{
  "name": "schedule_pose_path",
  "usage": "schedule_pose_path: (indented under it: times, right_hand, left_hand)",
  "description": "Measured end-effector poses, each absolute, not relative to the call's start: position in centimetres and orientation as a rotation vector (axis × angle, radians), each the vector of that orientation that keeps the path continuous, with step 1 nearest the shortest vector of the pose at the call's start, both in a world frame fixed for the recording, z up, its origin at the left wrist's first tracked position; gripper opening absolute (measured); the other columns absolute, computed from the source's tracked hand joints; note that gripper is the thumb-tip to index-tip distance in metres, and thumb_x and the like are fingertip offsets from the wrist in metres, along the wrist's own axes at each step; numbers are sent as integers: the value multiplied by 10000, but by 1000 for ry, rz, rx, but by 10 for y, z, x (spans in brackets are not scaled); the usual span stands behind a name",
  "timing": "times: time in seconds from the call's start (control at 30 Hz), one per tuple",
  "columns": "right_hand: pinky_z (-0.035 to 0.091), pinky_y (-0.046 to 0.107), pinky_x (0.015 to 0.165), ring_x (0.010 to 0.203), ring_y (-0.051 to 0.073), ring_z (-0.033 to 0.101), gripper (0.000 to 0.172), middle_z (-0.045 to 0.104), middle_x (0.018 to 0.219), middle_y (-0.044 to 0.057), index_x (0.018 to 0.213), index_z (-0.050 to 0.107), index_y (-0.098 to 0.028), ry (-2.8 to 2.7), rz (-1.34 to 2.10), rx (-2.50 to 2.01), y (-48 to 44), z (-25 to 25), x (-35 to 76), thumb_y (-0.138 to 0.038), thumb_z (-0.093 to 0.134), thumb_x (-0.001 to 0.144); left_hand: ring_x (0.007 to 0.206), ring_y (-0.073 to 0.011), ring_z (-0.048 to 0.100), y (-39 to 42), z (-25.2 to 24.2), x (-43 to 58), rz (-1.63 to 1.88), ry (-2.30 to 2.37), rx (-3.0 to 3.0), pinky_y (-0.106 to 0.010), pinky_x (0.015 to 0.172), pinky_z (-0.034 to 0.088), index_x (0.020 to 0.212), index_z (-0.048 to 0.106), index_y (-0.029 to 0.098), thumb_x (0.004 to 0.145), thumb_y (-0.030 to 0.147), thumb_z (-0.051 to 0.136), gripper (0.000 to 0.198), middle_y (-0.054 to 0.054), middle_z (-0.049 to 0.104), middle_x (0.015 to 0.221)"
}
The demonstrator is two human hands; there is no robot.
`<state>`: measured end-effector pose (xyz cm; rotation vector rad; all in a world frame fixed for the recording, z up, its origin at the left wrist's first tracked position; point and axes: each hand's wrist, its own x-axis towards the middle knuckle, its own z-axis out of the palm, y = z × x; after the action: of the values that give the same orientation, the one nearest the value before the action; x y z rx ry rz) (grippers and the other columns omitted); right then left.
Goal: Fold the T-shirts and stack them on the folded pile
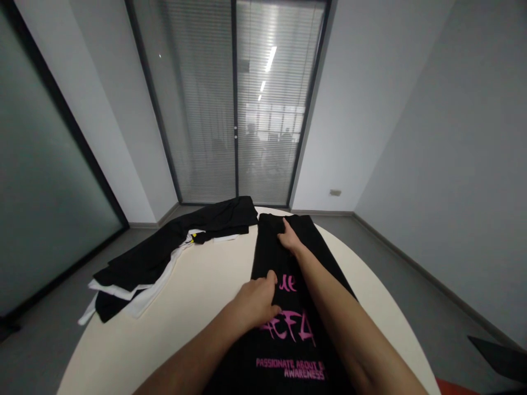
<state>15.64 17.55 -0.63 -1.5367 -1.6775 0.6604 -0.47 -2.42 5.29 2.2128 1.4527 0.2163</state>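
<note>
A black T-shirt with pink lettering lies folded into a long strip down the round cream table. My left hand rests on the strip's left edge near the pink print, fingers curled against the cloth. My right hand reaches further along the strip toward its far end, fingers pressed down on the fabric, thumb apart.
A heap of black and white garments lies on the table's far left and hangs over its edge. Beyond the table stand glass doors with blinds. Grey floor surrounds the table; a dark object sits at the lower right.
</note>
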Motion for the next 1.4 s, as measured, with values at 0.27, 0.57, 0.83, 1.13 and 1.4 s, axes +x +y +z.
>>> schedule_pose_path:
  times: [0.27, 0.57, 0.83, 1.13, 1.4]
  right_hand:
    - [498, 361, 1041, 1099, 185, 674, 770, 666, 1290, 125, 1501, 425, -113, -1654, 714, -1578, 181, -8, 178, 5, 474, 741]
    - [324, 387, 1191, 1400, 250, 459, 826, 474, 1506, 199, 1503, 400, -61, -1637, 693, -1599, 188, -14, 198, -33, 636, 712]
    - [489, 314, 1045, 1184, 205, 647, 731, 641, 1344, 124, 1407, 556, -144, -1613, 823, -1545, 192, -22, 204, -3, 668, 698]
    - [544, 320, 954, 1038, 201, 705, 541, 733, 1155, 106, 1261, 675, -141, -1512, 809, -1567, 221, -21, 196, -53, 691, 728]
    - [381, 318, 1145, 1306, 209, 555, 536, 555, 1456, 86, 1226, 701, -160, -1625, 570, -1600, 231, -10, 199, 2, 577, 730]
  left_hand:
    - [1178, -309, 629, -30, 59, -2, 380, 1155, 2222, -414, 995, 476, 1346, 491, 233, 851, 256, 629, 515, -114, 653, 1283]
    - [1400, -348, 445, -43, 62, 0, 157, 951, 2190, -455, 1141, 383, 1593, 193, 169, 754, 267, 752, 1013, -182, 373, 1580]
    - [1350, -366, 496, -53, 64, 8, 43, 954, 2336, -475, 1113, 423, 1598, 183, 152, 786, 273, 715, 978, -187, 430, 1537]
    - [1215, -404, 601, -49, 57, 5, -66, 882, 2371, -511, 1010, 512, 1540, 356, 169, 751, 302, 752, 893, -193, 503, 1461]
    - [1376, -345, 474, -48, 67, 7, 190, 965, 2270, -479, 1122, 423, 1543, 354, 201, 855, 255, 563, 721, -139, 404, 1564]
